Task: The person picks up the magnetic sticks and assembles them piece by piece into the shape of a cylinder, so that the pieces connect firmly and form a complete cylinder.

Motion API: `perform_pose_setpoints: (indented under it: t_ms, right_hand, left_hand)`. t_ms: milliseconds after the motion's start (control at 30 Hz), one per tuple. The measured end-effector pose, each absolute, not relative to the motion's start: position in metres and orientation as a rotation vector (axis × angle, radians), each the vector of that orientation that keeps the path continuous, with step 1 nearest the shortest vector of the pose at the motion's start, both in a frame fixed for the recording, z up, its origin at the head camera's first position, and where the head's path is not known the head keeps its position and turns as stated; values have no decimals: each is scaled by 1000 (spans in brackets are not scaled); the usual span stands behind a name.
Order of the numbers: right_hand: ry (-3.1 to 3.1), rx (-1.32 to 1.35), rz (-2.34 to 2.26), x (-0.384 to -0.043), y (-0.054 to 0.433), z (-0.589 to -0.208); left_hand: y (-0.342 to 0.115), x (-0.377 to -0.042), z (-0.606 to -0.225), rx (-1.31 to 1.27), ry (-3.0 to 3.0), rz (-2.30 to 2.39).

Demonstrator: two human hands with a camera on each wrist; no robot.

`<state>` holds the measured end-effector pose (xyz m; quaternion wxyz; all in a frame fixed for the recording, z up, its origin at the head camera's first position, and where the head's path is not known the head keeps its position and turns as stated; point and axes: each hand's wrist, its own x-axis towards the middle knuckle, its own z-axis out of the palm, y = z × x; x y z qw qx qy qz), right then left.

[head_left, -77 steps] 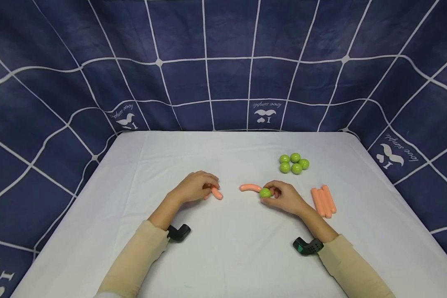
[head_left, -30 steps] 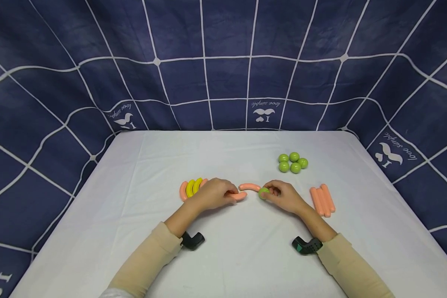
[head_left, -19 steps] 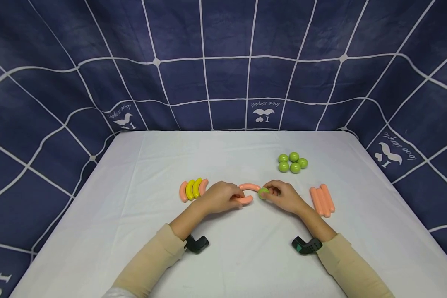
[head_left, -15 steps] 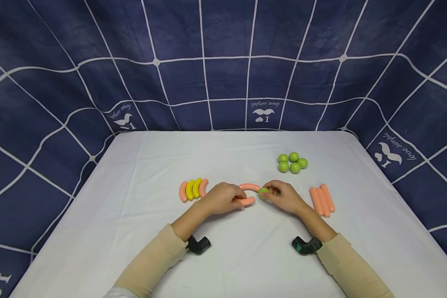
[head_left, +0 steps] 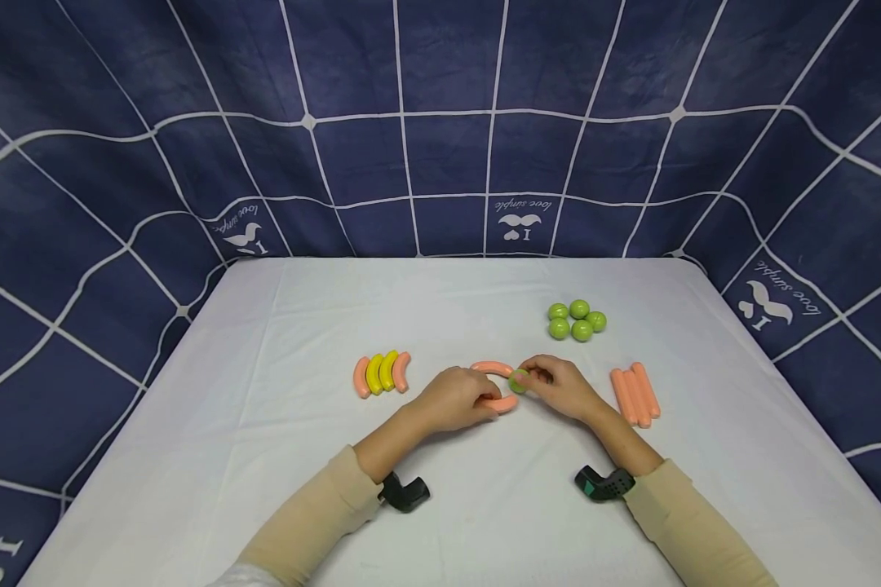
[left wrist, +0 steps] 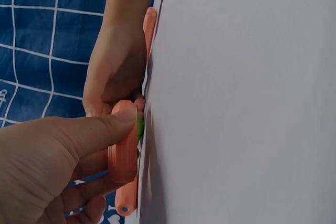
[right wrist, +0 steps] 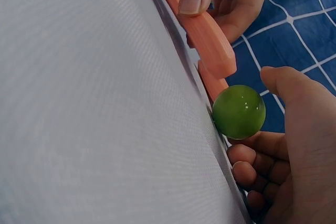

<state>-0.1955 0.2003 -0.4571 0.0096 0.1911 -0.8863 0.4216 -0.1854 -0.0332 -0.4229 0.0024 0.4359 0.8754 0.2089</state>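
In the head view my left hand [head_left: 458, 399] pinches a curved salmon-pink stick [head_left: 501, 403] between thumb and fingers; in the left wrist view its thumb [left wrist: 123, 118] presses the stick's faceted side. My right hand [head_left: 561, 387] has its fingers curled round a glossy green ball [right wrist: 239, 111] at the tabletop. A second curved pink stick [head_left: 490, 368] lies just beyond, one end close to the ball. The held stick's free end points toward the ball, with a small gap in the right wrist view.
Left on the white tabletop [head_left: 323, 310], two yellow curved sticks [head_left: 382, 372] lie between two pink ones [head_left: 362, 378]. Several green balls [head_left: 582, 330] sit at the back right. Straight pink sticks [head_left: 635, 395] lie side by side right of my right hand.
My left hand has carried the curved pink stick from the row at left, rightward and slightly nearer me, up beside the ball. My right hand has stayed almost still at the green ball.
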Motion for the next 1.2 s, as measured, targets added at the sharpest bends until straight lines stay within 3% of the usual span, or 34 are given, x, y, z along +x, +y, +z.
perform_pose_setpoints:
  t_ms: [400, 1200]
  right_hand:
    - [-2786, 547, 1320, -194, 200, -457]
    - [-2777, 564, 1355, -195, 200, -457]
  left_hand:
    - [-17, -169, -433, 1146, 2824, 743]
    - [-11, -169, -436, 1058, 2918, 858]
